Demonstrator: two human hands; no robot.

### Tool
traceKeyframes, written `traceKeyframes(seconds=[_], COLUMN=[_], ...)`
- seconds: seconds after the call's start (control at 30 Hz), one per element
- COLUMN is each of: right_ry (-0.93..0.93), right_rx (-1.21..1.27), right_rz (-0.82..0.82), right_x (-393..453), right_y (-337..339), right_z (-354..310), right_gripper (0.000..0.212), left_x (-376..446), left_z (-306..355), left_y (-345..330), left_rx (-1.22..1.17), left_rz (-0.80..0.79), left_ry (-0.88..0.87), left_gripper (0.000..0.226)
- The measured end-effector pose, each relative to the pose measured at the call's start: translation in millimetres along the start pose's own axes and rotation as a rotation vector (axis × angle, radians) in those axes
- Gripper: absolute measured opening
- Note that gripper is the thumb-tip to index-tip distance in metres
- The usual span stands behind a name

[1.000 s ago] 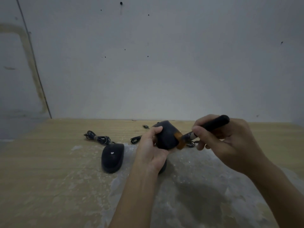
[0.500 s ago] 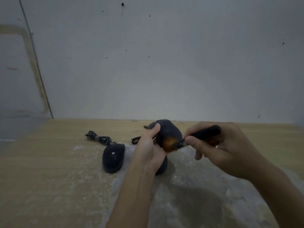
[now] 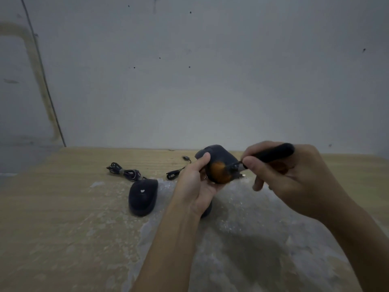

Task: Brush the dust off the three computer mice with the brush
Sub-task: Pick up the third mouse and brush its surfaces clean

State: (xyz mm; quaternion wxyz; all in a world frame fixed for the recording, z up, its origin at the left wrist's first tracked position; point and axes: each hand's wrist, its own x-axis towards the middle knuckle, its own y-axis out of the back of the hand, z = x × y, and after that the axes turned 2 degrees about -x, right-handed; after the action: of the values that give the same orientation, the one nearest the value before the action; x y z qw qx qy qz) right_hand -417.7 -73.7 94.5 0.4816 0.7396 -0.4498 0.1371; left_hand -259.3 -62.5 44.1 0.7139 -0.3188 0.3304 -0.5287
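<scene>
My left hand [image 3: 196,186] grips a dark mouse [image 3: 223,155], lifted off the table and tilted up. My right hand [image 3: 294,178] holds a brush with a black handle [image 3: 273,153]; its orange bristles [image 3: 220,171] press on the lower face of the held mouse. A second dark mouse [image 3: 143,197] with a small white mark lies on the table to the left. Under my left wrist only a dark edge of a third mouse [image 3: 207,211] shows.
A bundled black cable [image 3: 124,171] lies behind the left mouse, and another cable with a plug [image 3: 176,172] lies behind my left hand. A sheet of bubble wrap [image 3: 242,239] covers the wooden table [image 3: 52,207]. A grey wall stands close behind.
The brush has swept left and down across the held mouse, from its right edge onto its lower face. My left hand has tilted the mouse slightly.
</scene>
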Motion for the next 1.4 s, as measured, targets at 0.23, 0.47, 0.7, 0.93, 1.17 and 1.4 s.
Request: traceKeyframes(seconds=[0.23, 0.47, 0.7, 0.93, 1.17, 1.4], right_ry=[-0.032, -0.001, 0.001, 0.18, 0.238, 0.201], right_rx=[0.008, 0.163, 0.11, -0.055, -0.109, -0.12], right_rz=[0.094, 0.061, -0.018, 0.166, 0.237, 0.211], right_x=[0.1, -0.4, -1.6, -1.1, -0.4, 0.3], right_y=[4.6, -12.1, -3.0, -16.4, -18.1, -7.8], right_z=[4.9, 11.1, 11.9, 11.6, 14.4, 16.8], right_gripper=[0.014, 0.013, 0.015, 0.018, 0.02, 0.022], left_x=[1.4, 0.6, 0.5, -2.2, -4.4, -4.1], left_z=[5.5, 5.5, 0.5, 1.7, -2.0, -3.6], left_y=[4.0, 5.5, 0.0, -5.1, -8.8, -9.4], left_rx=[-0.054, -0.017, -0.032, -0.059, -0.027, -0.025], left_rz=[-0.006, 0.006, 0.026, 0.053, 0.028, 0.045], left_ry=[0.015, -0.014, -0.021, -0.078, -0.108, -0.087], left_gripper=[0.042, 0.039, 0.038, 0.036, 0.03, 0.03])
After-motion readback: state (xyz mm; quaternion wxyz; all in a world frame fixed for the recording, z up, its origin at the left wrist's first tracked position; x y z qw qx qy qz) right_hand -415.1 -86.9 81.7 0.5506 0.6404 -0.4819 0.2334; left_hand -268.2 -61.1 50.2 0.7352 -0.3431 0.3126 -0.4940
